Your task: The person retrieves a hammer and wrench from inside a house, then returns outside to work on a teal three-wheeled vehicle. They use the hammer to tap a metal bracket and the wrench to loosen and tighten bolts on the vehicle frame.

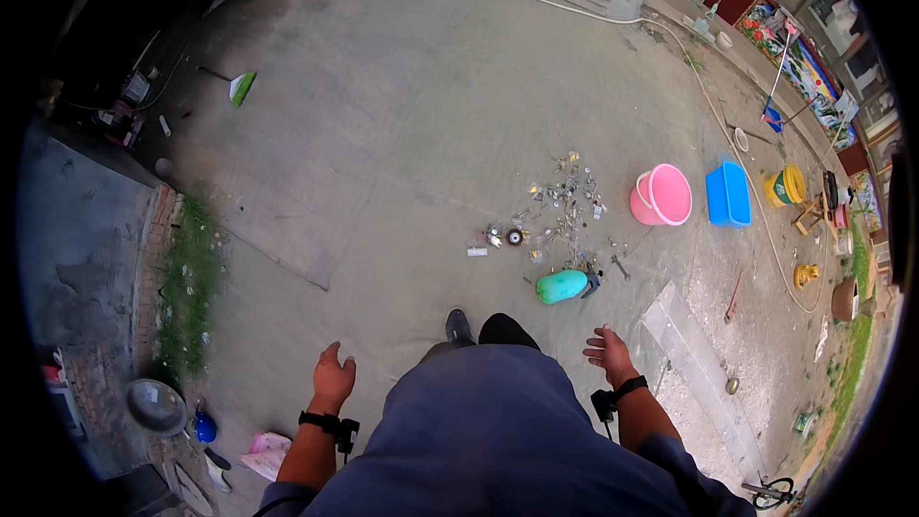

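Note:
My left hand (334,376) hangs at my side above the concrete, fingers apart and holding nothing. On the other side my right hand (610,352) is also open, its fingers stretched toward my body. The thing nearest the right hand is a green plastic bottle-like container (563,286) lying on the ground ahead of it. A dark tool-like object (592,280) touches its right end. Just beyond lie a wrench (621,268), a small round wheel-like part (515,237) and a scatter of small metal parts (572,196). Neither hand touches any of these.
A pink bucket (661,195), a blue tub (728,195) and a yellow bucket (785,186) stand to the right. A long hose (710,101) curves past them. At far left lies a green-bristled broom (242,88). A metal pan (156,408) sits near the left wall, by a grass strip (188,278).

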A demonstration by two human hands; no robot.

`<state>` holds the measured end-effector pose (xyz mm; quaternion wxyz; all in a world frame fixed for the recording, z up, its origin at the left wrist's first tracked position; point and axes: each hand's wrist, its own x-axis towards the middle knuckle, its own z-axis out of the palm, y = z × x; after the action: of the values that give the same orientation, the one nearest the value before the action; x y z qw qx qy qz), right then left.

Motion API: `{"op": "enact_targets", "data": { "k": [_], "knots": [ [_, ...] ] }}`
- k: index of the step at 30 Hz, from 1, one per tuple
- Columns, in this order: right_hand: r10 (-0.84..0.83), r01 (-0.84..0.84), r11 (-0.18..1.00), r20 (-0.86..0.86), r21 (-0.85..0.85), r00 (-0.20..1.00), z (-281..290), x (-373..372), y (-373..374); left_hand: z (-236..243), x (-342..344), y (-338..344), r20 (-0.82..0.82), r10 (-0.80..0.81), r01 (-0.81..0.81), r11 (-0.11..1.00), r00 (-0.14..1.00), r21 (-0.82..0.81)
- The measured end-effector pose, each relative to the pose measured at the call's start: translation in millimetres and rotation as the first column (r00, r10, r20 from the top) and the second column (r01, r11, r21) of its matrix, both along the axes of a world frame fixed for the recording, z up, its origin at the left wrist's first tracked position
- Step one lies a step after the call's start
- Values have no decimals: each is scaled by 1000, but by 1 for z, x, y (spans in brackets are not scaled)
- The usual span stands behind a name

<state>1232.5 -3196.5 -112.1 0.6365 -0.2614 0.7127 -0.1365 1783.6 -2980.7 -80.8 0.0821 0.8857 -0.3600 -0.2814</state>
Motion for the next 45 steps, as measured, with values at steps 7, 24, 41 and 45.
{"op": "enact_targets", "data": {
  "k": [7,24,41,45],
  "knots": [
    [150,-147,987,49,-58,988,-7,150,-183,13,112,-196,6,37,-36,990,999,-133],
    [263,-243,949,81,-200,961,10,468,-672,13,334,-485,-93,243,-221,954,966,202],
    [-74,76,996,-27,51,997,-17,514,-993,24,569,-1112,-9,-68,68,998,998,3],
    [-12,11,999,9,53,1000,-26,521,-1135,37,549,-1193,-65,57,-53,997,996,61]
  ]
}}
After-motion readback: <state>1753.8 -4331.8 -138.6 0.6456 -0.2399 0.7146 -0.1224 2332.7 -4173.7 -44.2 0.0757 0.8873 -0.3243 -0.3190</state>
